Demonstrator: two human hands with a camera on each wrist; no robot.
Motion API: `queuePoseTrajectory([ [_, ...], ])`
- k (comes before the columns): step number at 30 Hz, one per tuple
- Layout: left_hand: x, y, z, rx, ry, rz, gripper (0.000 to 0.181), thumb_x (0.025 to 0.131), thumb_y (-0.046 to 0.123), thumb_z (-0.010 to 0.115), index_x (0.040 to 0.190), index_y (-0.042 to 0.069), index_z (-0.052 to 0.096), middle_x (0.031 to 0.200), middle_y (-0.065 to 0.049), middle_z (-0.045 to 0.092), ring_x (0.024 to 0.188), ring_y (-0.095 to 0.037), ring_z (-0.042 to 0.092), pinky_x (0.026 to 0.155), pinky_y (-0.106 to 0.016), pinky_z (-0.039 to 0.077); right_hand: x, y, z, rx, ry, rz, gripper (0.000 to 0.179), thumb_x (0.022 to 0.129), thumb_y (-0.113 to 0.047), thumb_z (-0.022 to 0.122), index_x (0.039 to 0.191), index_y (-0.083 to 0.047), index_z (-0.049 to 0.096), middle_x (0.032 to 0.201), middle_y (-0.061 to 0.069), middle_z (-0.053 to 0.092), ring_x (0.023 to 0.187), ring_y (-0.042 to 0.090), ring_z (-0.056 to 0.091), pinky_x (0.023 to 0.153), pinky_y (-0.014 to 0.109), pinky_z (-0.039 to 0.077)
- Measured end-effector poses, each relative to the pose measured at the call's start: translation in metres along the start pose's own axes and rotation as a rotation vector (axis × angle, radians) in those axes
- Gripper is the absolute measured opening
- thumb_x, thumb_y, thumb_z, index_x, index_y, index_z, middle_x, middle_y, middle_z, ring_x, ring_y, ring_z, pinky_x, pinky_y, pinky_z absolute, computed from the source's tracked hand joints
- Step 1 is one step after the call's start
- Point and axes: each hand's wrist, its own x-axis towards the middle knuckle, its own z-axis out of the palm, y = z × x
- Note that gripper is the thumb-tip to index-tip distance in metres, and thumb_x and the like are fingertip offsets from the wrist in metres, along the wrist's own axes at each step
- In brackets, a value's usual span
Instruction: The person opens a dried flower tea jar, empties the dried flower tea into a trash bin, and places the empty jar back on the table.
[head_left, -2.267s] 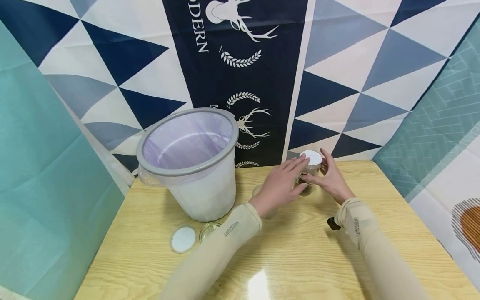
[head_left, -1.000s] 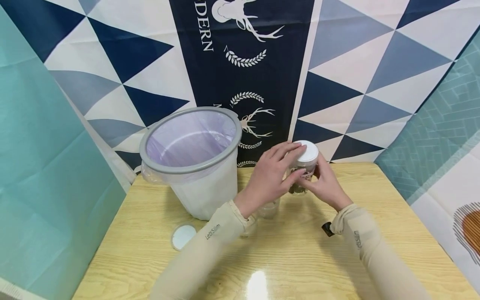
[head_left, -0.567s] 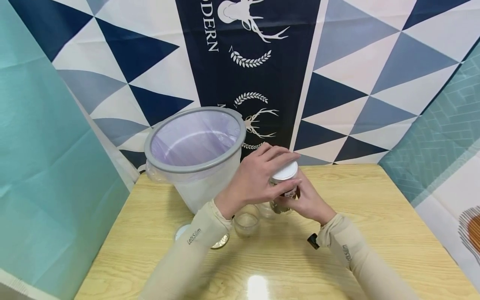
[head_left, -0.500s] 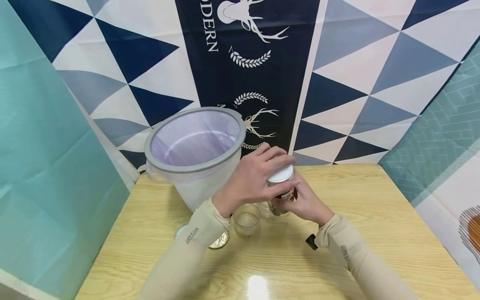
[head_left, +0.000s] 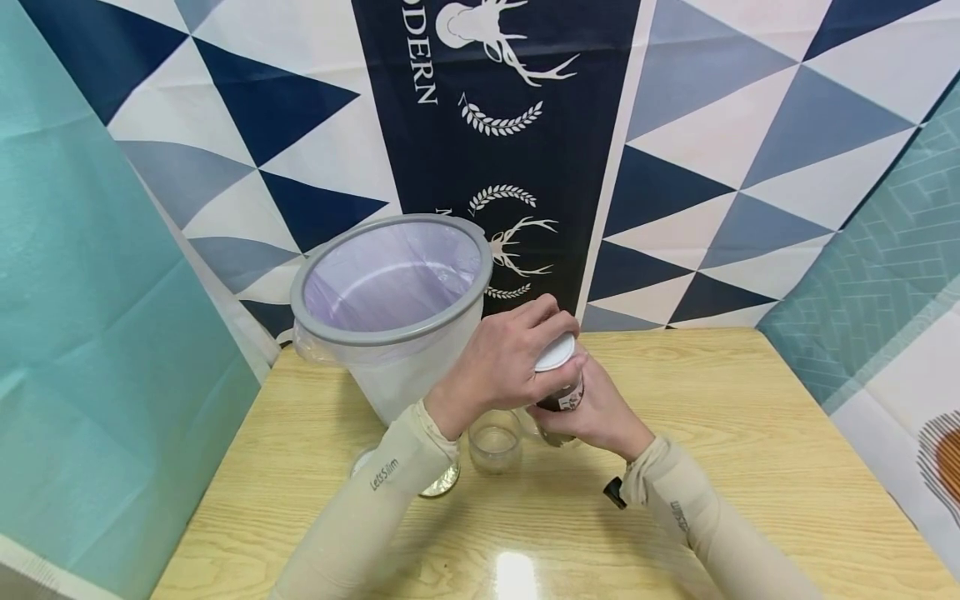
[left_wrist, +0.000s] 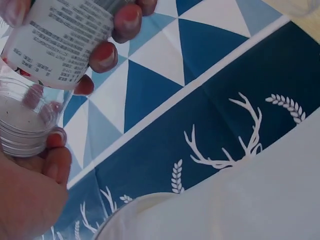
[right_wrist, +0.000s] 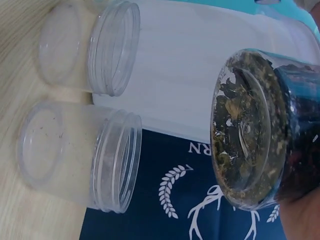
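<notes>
Both hands are on a clear jar (right_wrist: pixel 245 130) of dark dried leaves, held tilted above the table. My left hand (head_left: pixel 498 362) grips its white-topped lid (head_left: pixel 557 352), fingers over the far edge and thumb along the near side. Lower down, my right hand (head_left: pixel 600 408) wraps round the jar's body; its fingertips lie along the printed label (left_wrist: pixel 62 37) in the left wrist view. Leaves show through the jar's base in the right wrist view. Beside it two open clear jars (right_wrist: pixel 80 155) stand upright on the table, one partly behind the hands in the head view.
A white bin (head_left: pixel 435 358) with a grey rim and purple liner stands at the back left. Partly hidden by the left sleeve, a white disc (head_left: pixel 363 460) and a gold-coloured disc (head_left: pixel 442 482) lie on the wooden table (head_left: pixel 675 517). Patterned cloth hangs behind.
From its place at the back right, the jar has come left and nearer with both hands. It now leans more, and the left hand's fingers have closed over the lid.
</notes>
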Motion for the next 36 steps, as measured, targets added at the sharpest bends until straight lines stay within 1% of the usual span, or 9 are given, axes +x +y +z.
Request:
queuePoseTrajectory([
  [4, 0.000, 0.002, 0.001, 0.010, -0.004, -0.035, 0.026, 0.096, 0.042, 0.060, 0.107, 0.018, 0.067, 0.096, 0.001, 0.054, 0.072, -0.009, 0.056, 0.060, -0.022, 0.046, 0.000, -0.003, 0.001, -0.027, 0.023, -0.021, 0.067, 0.072, -0.005, 0.085, 0.130, -0.002, 0.051, 0.112, 0.010, 0.064, 0.094, 0.013, 0.065, 0.080, 0.028, 0.058],
  [10, 0.000, 0.003, 0.001, 0.010, 0.004, -0.044, 0.026, 0.097, 0.040, 0.059, 0.107, 0.018, 0.068, 0.096, 0.001, 0.054, 0.071, -0.009, 0.056, 0.060, -0.022, 0.046, -0.001, -0.006, 0.003, -0.074, 0.060, -0.037, 0.069, 0.072, -0.004, 0.086, 0.131, -0.001, 0.051, 0.111, 0.010, 0.065, 0.092, 0.011, 0.065, 0.079, 0.027, 0.058],
  [15, -0.002, 0.003, 0.000, 0.014, 0.007, -0.048, 0.026, 0.098, 0.040, 0.057, 0.106, 0.017, 0.066, 0.095, 0.000, 0.053, 0.070, -0.009, 0.055, 0.058, -0.022, 0.045, -0.002, -0.009, 0.001, -0.148, 0.067, -0.041, 0.074, 0.070, -0.007, 0.088, 0.133, -0.001, 0.050, 0.109, 0.009, 0.066, 0.090, 0.012, 0.065, 0.077, 0.028, 0.058],
  [20, -0.007, 0.002, 0.002, 0.011, 0.012, -0.060, 0.027, 0.098, 0.040, 0.054, 0.106, 0.017, 0.064, 0.095, 0.000, 0.052, 0.069, -0.010, 0.054, 0.057, -0.022, 0.044, -0.001, -0.009, -0.001, -0.167, 0.044, -0.034, 0.084, 0.069, -0.008, 0.088, 0.141, -0.003, 0.046, 0.108, 0.009, 0.068, 0.088, 0.014, 0.067, 0.076, 0.028, 0.059],
  [24, -0.014, 0.001, 0.005, 0.025, 0.014, -0.056, 0.029, 0.098, 0.041, 0.051, 0.107, 0.015, 0.063, 0.094, -0.001, 0.051, 0.067, -0.010, 0.053, 0.055, -0.023, 0.045, -0.001, -0.006, -0.002, -0.169, 0.016, -0.038, 0.085, 0.070, -0.007, 0.088, 0.144, -0.003, 0.045, 0.108, 0.009, 0.068, 0.087, 0.014, 0.067, 0.075, 0.027, 0.059],
  [27, -0.019, 0.001, 0.008, 0.029, 0.024, -0.050, 0.030, 0.099, 0.040, 0.049, 0.107, 0.014, 0.062, 0.093, -0.002, 0.050, 0.066, -0.011, 0.052, 0.055, -0.023, 0.046, -0.002, -0.005, 0.000, -0.204, 0.010, -0.051, 0.083, 0.070, -0.008, 0.088, 0.142, -0.003, 0.047, 0.105, 0.008, 0.070, 0.086, 0.012, 0.068, 0.073, 0.027, 0.059],
  [33, -0.023, 0.001, 0.011, 0.047, 0.061, -0.018, 0.033, 0.102, 0.040, 0.041, 0.106, 0.012, 0.060, 0.092, -0.003, 0.048, 0.062, -0.012, 0.050, 0.054, -0.024, 0.046, -0.005, -0.008, 0.002, -0.284, 0.044, -0.072, 0.077, 0.069, -0.012, 0.089, 0.135, -0.005, 0.050, 0.103, 0.006, 0.071, 0.086, 0.013, 0.068, 0.072, 0.028, 0.059],
  [36, -0.024, 0.002, 0.013, 0.046, 0.078, -0.019, 0.034, 0.103, 0.039, 0.039, 0.105, 0.012, 0.059, 0.091, -0.003, 0.047, 0.061, -0.012, 0.048, 0.053, -0.023, 0.045, -0.008, -0.010, 0.002, -0.324, 0.061, -0.076, 0.075, 0.068, -0.013, 0.089, 0.133, -0.005, 0.051, 0.103, 0.006, 0.071, 0.086, 0.014, 0.068, 0.071, 0.029, 0.059],
])
